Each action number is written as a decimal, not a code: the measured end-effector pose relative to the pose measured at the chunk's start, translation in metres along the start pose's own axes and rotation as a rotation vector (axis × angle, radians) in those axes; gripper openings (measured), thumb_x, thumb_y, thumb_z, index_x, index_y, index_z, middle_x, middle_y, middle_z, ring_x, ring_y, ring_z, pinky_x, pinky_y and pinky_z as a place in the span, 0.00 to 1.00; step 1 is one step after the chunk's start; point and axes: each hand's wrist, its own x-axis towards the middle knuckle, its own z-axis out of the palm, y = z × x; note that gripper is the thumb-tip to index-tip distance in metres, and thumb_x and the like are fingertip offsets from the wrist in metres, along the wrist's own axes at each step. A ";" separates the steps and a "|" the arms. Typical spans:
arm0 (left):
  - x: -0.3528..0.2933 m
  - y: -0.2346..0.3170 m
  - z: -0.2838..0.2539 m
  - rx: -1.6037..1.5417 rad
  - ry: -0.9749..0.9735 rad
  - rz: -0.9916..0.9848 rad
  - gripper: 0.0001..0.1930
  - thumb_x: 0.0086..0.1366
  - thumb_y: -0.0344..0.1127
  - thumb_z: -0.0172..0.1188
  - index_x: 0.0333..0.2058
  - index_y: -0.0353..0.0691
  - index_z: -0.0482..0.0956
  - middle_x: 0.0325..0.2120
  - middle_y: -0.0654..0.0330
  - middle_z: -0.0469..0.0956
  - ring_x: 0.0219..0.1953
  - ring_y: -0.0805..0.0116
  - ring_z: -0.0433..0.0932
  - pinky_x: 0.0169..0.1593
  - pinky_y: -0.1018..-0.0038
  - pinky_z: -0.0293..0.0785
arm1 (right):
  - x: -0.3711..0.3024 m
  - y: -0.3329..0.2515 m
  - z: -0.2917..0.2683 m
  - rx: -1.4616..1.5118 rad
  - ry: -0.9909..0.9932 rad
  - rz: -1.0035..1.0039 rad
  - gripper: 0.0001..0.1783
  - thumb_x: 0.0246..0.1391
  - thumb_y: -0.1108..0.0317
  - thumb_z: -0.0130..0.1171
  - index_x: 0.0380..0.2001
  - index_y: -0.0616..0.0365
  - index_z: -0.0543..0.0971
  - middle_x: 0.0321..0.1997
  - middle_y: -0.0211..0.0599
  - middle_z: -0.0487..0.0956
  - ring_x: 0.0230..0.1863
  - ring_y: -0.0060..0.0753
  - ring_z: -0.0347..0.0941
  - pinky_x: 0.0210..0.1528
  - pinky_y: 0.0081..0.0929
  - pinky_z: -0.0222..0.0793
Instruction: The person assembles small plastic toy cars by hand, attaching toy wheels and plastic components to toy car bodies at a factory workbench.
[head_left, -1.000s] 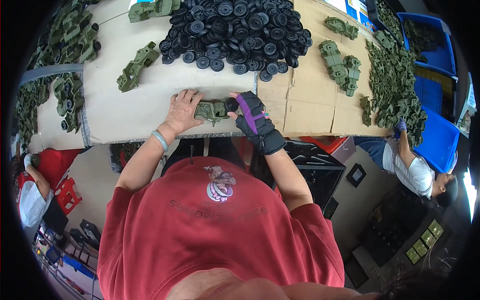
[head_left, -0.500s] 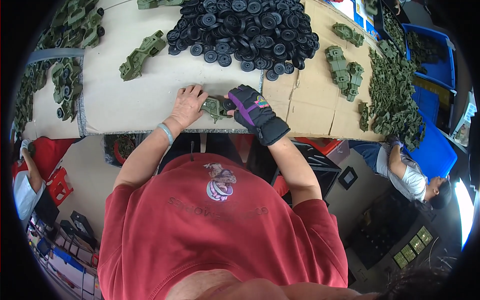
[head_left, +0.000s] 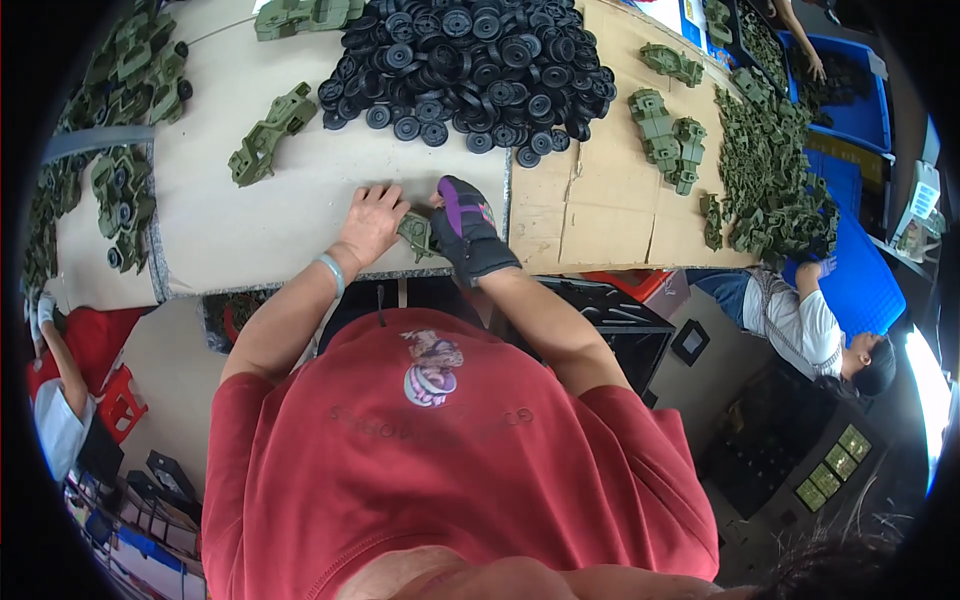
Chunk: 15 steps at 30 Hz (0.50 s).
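Close to the table's near edge lies a small olive-green plastic toy vehicle body (head_left: pixel 417 235). My bare left hand (head_left: pixel 373 222), a pale band at its wrist, closes its fingers on the body's left end. My right hand (head_left: pixel 468 232) wears a black and purple glove and presses against the body's right end. The glove covers that end, so any wheel under it is hidden. Beyond my hands rises a big heap of black toy wheels (head_left: pixel 480 70). Another green vehicle body (head_left: pixel 272 135) lies to the left of the heap.
Green vehicles with wheels (head_left: pixel 122 200) pile up at the left. On the cardboard (head_left: pixel 545 215) at the right lie several bodies (head_left: pixel 655 128), beside a mound of small green parts (head_left: pixel 765 180). Blue bins (head_left: pixel 850 95) stand farther right. Other people sit at both sides; another person's hand reaches into a bin.
My gloved right hand has turned more upright and shifted left over the vehicle body, covering the black wheel seen at its thumb earlier. My left hand keeps its grip. The whole view has shifted slightly.
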 end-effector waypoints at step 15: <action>-0.005 -0.006 0.024 0.056 0.182 0.067 0.22 0.49 0.37 0.73 0.45 0.45 0.83 0.51 0.59 0.76 0.54 0.56 0.76 0.58 0.56 0.69 | 0.008 -0.009 -0.005 -0.179 -0.041 0.015 0.07 0.50 0.70 0.61 0.33 0.58 0.77 0.35 0.52 0.80 0.42 0.61 0.78 0.43 0.53 0.73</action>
